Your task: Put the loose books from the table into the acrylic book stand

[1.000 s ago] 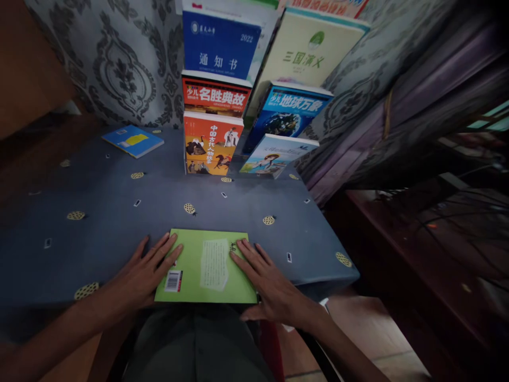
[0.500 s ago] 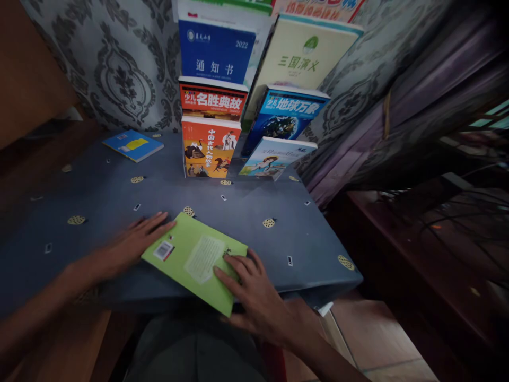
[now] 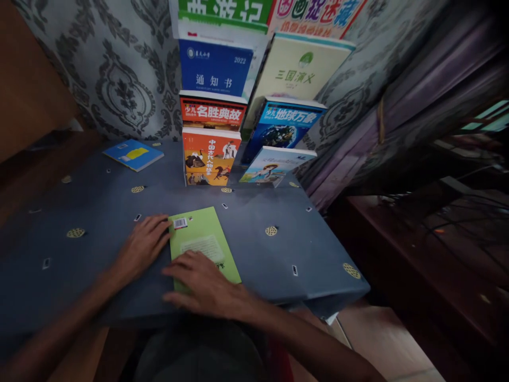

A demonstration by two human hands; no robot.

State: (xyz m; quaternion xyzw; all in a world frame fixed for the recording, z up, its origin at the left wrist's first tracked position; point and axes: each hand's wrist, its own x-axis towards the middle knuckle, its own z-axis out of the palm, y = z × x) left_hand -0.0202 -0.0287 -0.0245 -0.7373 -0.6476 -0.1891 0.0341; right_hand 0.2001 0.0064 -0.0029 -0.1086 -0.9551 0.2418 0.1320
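Observation:
A light green book lies on the table near its front edge, its barcode and a block of small print facing up. My left hand rests at the book's left edge, fingertips touching it beside the barcode, fingers stretched out. Across the lower part of the book lies my right hand, its fingers spread and pointing left, covering some of the print. Neither hand is closed around the book.
Books stand in two stepped columns at the back, among them an orange one and a pale blue one. A blue book lies flat at the back left. The patterned tablecloth hangs over the right edge.
The green book has turned on the table and slid further from the front edge. My right hand has moved left, from its right corner onto its lower part. The view has tilted up slightly.

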